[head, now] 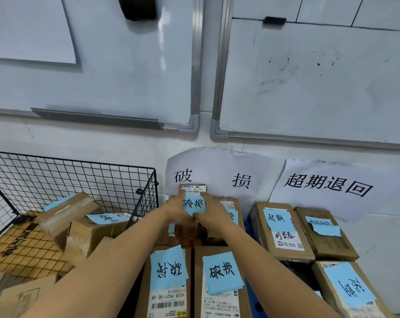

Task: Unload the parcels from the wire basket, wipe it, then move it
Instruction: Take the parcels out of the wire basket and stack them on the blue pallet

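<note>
The left hand (176,208) and right hand (214,213) clasp a small parcel (193,190) between them, the left hand's fingers wrapped round its left side and the right hand's round its right side and near edge. This parcel is a brown cardboard box with a white barcode label at its far end and a blue note (194,204) with two handwritten characters across its top. It sits at the back of a cluster of parcels just below a white paper sign (214,173) on the wall; I cannot tell whether it rests on the box beneath or is held just above it.

Nearer the camera, two taller parcels (169,301) (222,299) stand side by side under the forearms, each with a blue note above a printed shipping label. To the right, a second group of boxes (284,246) lies below another paper sign (327,187).

At the left stands the black wire basket (79,160), a square-mesh cage touching the wall. Several taped cardboard parcels (67,211) are tumbled inside it, tilted against each other.
</note>
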